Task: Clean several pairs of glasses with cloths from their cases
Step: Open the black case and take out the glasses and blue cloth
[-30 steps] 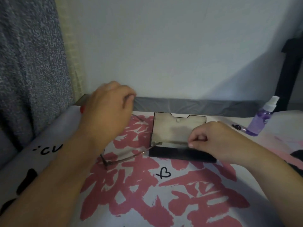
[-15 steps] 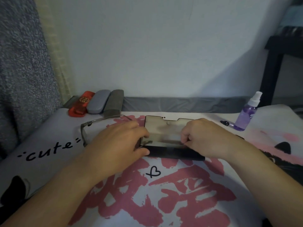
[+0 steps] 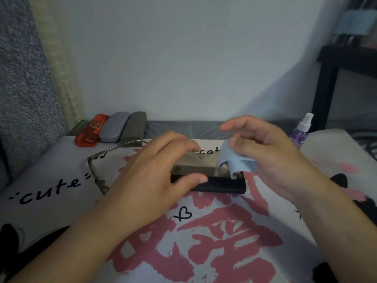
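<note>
An open black glasses case [image 3: 222,183] with a grey lid lies in the middle of the printed fabric. My left hand [image 3: 159,166] grips its left end, thumb on the black front edge and fingers over the lid. My right hand [image 3: 263,148] pinches a light blue cloth [image 3: 234,160] and holds it just above the case's right end. A pair of thin metal-framed glasses [image 3: 95,160] lies unfolded on the fabric to the left of the case, partly hidden by my left wrist.
Three shut cases stand in a row at the back left: red [image 3: 91,130], blue-grey [image 3: 114,126] and dark grey [image 3: 133,125]. A purple spray bottle [image 3: 302,131] stands at the back right. A black table leg [image 3: 324,86] rises at the right. A wall is straight ahead.
My right hand has pulled the blue cloth up out of the case. My left hand has come off the glasses and taken hold of the case. The lid now leans lower.
</note>
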Demonstrator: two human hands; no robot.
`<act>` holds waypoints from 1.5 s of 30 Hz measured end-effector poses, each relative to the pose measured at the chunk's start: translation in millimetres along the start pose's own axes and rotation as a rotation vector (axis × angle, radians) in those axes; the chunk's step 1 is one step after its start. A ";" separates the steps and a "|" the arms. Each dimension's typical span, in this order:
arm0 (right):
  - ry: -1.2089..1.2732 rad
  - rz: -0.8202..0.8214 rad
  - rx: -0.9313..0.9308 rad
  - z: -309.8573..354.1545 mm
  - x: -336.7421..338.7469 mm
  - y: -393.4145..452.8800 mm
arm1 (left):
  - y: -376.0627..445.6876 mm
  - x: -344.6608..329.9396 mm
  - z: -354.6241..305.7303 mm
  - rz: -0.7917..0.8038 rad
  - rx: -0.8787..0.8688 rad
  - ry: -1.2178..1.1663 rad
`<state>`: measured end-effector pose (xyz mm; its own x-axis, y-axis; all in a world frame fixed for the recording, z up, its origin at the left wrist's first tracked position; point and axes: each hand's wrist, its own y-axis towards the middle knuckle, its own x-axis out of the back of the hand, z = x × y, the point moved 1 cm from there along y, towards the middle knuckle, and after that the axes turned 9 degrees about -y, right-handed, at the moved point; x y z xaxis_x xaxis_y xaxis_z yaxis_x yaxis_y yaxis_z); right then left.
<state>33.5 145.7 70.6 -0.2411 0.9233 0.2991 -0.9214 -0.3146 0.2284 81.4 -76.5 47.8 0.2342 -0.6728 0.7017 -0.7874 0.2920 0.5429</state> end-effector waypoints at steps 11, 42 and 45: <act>0.635 0.365 -0.098 0.0 -22.1 -9.5 | -3.0 -13.6 -18.7 -0.138 -0.088 -0.300; -0.975 -0.284 -0.234 -61.5 9.0 20.9 | -2.6 -5.5 -1.2 -0.182 0.498 -0.225; -1.053 -0.282 -0.250 -64.7 11.6 22.6 | -3.7 -5.0 0.2 -0.158 0.489 -0.199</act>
<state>-9.9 163.5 19.2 0.2555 0.2702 0.9283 -0.9663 0.0393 0.2545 83.0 -74.3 42.2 0.2955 -0.8125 0.5025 -0.9358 -0.1402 0.3235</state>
